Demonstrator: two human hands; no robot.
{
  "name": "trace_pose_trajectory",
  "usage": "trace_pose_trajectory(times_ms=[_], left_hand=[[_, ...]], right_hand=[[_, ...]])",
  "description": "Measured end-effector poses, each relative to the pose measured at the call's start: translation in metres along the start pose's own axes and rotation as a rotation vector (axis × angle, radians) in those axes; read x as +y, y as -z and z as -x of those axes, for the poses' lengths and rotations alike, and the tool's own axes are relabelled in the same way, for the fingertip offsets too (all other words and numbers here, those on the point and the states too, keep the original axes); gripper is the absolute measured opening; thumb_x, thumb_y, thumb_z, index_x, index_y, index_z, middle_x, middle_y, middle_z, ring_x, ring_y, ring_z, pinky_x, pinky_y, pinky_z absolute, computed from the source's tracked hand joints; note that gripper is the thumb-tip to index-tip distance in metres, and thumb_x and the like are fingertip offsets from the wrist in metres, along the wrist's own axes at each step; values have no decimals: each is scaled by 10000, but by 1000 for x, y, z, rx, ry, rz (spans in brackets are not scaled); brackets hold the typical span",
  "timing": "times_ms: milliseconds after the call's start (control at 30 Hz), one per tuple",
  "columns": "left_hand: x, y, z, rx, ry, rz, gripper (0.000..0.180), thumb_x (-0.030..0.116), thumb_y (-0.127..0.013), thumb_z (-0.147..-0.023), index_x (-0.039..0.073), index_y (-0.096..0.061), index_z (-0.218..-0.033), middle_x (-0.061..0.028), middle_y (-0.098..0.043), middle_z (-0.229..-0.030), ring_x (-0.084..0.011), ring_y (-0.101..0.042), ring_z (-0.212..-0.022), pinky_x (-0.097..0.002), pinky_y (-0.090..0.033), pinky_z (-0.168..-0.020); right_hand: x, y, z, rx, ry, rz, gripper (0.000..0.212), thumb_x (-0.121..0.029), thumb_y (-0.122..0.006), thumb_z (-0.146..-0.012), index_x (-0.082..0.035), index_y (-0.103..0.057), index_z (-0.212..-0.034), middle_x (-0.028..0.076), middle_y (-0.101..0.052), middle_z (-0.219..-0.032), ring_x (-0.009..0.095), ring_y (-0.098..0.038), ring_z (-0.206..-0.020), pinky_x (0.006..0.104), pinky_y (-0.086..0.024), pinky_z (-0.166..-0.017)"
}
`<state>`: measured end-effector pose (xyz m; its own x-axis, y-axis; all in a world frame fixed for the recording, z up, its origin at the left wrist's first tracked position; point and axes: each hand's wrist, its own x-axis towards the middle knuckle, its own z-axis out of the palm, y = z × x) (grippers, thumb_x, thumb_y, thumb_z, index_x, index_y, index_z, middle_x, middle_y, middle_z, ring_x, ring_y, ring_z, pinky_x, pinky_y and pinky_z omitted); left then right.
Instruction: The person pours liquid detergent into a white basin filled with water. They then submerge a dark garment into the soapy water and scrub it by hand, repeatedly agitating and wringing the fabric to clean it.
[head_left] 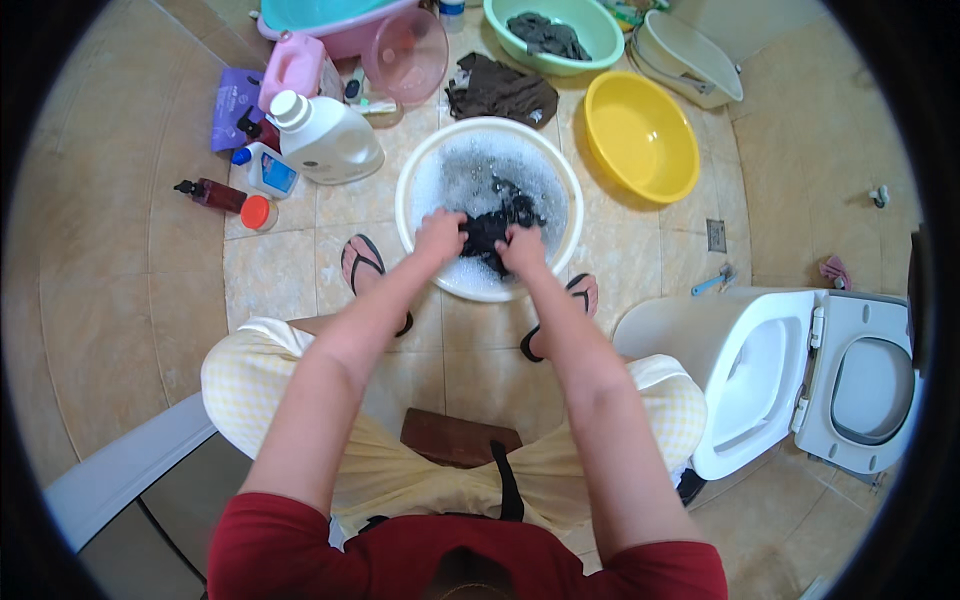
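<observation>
A white round basin (409, 215) of sudsy water stands on the tiled floor between my feet. In it lies a wet black cloth (487, 232), bunched up and partly under the foam (470, 160); I cannot make out what kind of garment it is. My left hand (440, 237) grips its left side with curled fingers. On the cloth's near right side, my right hand (521, 250) is closed, the fingertips down in the folds. The two hands are a short way apart, both inside the rim.
Beyond the basin lies a dark brown cloth (502, 90). A yellow basin (640, 135) and a green basin (600, 60) holding grey cloth stand behind it. A white jug (330, 140) and several bottles are at left. To the right is a toilet (760, 370), its lid up.
</observation>
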<state>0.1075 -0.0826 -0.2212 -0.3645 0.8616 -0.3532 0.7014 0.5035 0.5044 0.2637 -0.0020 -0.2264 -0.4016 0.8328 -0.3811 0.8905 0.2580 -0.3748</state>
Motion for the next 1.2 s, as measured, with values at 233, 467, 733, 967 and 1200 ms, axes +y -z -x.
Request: trace_pose_trajectory(times_ms=[233,467,733,967,1200], left_hand=[[-19,-21,29,-84,-16,-180,308,305,-553,-864,208,-549,-1156,-134,-624,-1023,-314,-601,-975,-439,-447,-843],[-15,-20,40,-269,-81,-443,340,180,-441,-865,186,-539,-1190,-105,-667,-1007,-256,-636,-963,-405,-428,-840],[-7,-20,64,-353,1,-422,396,169,-442,-841,178,-525,-1228,-126,-638,-1093,-277,-614,-1021,-359,-452,-900],[-16,-29,94,-402,46,-404,402,170,-432,-849,174,-518,-1241,-124,-632,-1110,-283,-602,-1045,-366,-457,-896],[-35,-51,128,-408,-1,-399,453,155,-428,-823,149,-490,-1272,-153,-644,-1057,-308,-626,-970,-402,-481,-827]], right_hand=[[7,-30,51,187,174,-150,287,-188,-684,-762,-76,-569,-1000,171,-484,-1046,372,-519,-933,434,-445,-836],[8,-41,57,-47,230,183,279,-210,-521,-879,-12,-439,-1059,215,-474,-1074,394,-600,-840,456,-506,-728],[9,-36,80,-86,223,116,251,-212,-467,-909,-11,-413,-1049,234,-485,-1065,404,-611,-801,469,-519,-691],[7,-45,115,-92,219,75,252,-226,-479,-904,-14,-430,-1031,246,-502,-1054,408,-610,-810,475,-515,-698],[15,-66,150,-63,252,97,228,-190,-486,-885,-7,-454,-1017,239,-513,-1007,386,-628,-790,449,-532,-664]])
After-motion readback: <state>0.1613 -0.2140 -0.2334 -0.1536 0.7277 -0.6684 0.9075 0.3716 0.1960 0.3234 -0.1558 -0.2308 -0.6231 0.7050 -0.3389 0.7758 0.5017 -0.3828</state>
